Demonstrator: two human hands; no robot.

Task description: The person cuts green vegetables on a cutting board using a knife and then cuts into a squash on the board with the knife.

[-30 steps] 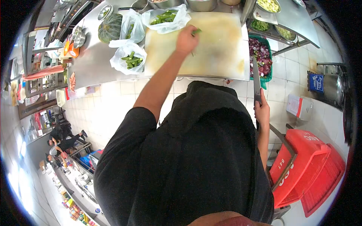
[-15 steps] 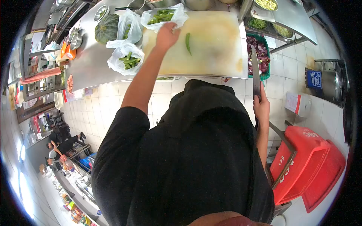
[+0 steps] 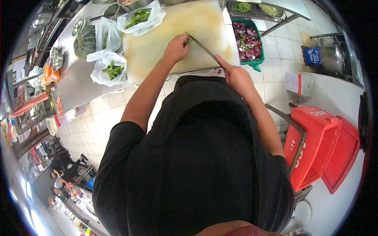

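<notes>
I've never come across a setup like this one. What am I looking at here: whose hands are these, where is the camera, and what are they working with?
There is no machine here: these are a person's own bare hands. Every picture comes from one camera worn on the head, looking forward and down, so the black shirt fills the lower middle and the round, bent edges look like a wide lens.

The left hand holds a green pod over a pale cutting board. The right hand grips a long knife, its blade angled toward the pod. On the metal counter, plastic bags hold more green pods, near a dark green squash or melon. Right of the board is a green basket of chopped purple pieces.
</notes>
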